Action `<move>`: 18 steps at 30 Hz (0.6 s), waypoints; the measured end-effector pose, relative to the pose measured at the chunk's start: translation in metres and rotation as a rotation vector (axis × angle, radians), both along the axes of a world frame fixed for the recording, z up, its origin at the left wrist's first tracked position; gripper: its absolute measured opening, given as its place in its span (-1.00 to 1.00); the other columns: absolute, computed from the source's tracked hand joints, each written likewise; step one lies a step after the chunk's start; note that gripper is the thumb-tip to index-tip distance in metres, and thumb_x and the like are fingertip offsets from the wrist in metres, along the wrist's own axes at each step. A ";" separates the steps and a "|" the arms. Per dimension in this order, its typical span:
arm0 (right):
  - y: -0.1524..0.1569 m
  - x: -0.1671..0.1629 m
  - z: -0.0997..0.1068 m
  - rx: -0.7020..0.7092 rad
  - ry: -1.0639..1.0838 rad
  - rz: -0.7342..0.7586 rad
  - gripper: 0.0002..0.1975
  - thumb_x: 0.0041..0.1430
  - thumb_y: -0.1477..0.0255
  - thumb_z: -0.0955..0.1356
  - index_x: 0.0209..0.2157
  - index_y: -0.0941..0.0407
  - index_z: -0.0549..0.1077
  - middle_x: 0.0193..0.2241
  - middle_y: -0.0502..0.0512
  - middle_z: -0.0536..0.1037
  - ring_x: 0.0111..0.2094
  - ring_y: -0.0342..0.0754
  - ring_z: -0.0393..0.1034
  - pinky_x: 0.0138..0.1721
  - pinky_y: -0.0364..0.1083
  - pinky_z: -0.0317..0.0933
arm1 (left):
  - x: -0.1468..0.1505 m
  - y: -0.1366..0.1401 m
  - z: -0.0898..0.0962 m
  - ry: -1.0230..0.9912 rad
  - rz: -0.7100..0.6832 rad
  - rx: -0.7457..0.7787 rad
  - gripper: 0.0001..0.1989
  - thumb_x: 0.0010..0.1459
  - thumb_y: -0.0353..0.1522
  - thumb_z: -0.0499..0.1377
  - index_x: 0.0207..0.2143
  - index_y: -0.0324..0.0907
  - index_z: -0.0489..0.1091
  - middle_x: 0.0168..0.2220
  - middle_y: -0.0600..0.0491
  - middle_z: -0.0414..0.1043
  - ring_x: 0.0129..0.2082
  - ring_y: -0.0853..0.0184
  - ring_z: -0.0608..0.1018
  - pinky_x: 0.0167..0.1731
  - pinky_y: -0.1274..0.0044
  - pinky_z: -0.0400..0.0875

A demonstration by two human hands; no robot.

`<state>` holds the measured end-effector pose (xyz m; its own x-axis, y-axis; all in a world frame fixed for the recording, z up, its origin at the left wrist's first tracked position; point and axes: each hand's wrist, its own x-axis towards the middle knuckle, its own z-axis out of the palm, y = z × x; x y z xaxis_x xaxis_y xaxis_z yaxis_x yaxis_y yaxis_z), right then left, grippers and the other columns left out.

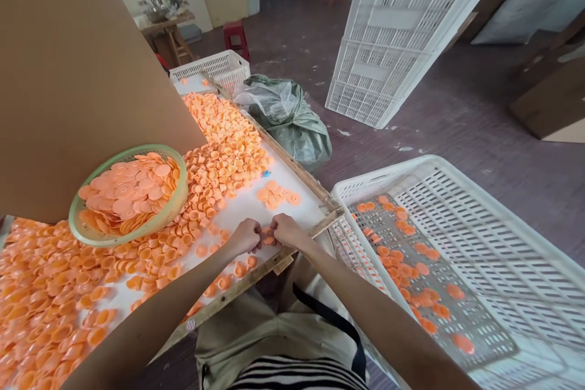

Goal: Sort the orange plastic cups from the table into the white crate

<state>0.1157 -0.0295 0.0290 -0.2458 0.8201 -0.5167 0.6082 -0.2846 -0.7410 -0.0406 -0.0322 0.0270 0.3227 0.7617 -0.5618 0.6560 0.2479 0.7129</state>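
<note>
Close together over the near right corner of the table (241, 211), my left hand (247, 236) and my right hand (286, 230) pinch one small round orange plastic piece (267, 236) between them. Both hands have their fingers closed on it from either side. Just beyond them lies a small group of flat orange discs (276, 195). Several orange cups (241, 267) are scattered near my left wrist. A large heap of orange cups (219, 152) spreads to the left and back. In a green-rimmed basket (183, 186) sit many flat orange discs (128, 189).
A wooden strip (297, 167) edges the table. At my right stands a white crate (493, 207) holding scattered orange pieces. Stacked white crates (384, 42), a green sack (297, 128) and a red stool (236, 38) stand on the floor. A cardboard sheet (86, 79) rises at left.
</note>
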 end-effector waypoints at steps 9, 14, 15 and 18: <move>-0.017 0.046 0.018 0.479 0.160 -0.313 -0.85 0.10 0.40 0.26 -0.36 0.21 0.35 -0.44 0.13 0.49 -0.47 -0.13 0.39 -0.42 -0.17 0.21 | 0.006 0.013 0.028 0.049 -0.019 0.366 -0.63 0.19 -0.12 0.01 -0.36 -0.29 0.31 -0.43 -0.01 0.41 -0.54 0.41 0.43 -0.53 0.59 0.27; -0.046 0.171 -0.004 0.782 -0.099 -0.833 -0.60 0.02 0.14 0.27 -0.32 0.21 0.41 -0.36 0.20 0.49 -0.33 0.00 0.38 -0.30 -0.06 0.22 | 0.007 0.044 0.014 0.268 0.017 0.805 -0.72 0.17 -0.34 0.10 -0.07 -0.26 0.31 -0.09 -0.08 0.32 -0.08 0.29 0.40 -0.11 0.51 0.25; -0.055 0.198 -0.018 0.765 -0.159 -0.906 -0.58 0.00 0.11 0.27 -0.34 0.21 0.42 -0.39 0.21 0.49 -0.35 0.03 0.38 -0.32 -0.04 0.22 | 0.007 0.050 0.008 0.290 0.002 0.833 -0.73 0.16 -0.38 0.09 -0.07 -0.27 0.31 -0.08 -0.08 0.30 -0.04 0.27 0.37 -0.08 0.51 0.23; -0.089 0.259 -0.067 0.616 -0.329 -1.011 -0.57 -0.10 0.06 0.28 -0.49 0.17 0.43 -0.55 0.23 0.45 -0.51 0.12 0.35 -0.52 0.02 0.15 | 0.005 0.060 -0.008 0.274 0.016 0.832 -0.75 0.18 -0.43 0.05 -0.09 -0.24 0.34 -0.08 -0.05 0.30 -0.08 0.31 0.39 -0.12 0.54 0.24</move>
<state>0.3751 -0.1186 -0.0385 0.7112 0.6948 0.1075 0.5007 -0.3932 -0.7712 -0.0353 0.0281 0.0194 0.2437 0.9621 0.1224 0.8313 -0.2722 0.4845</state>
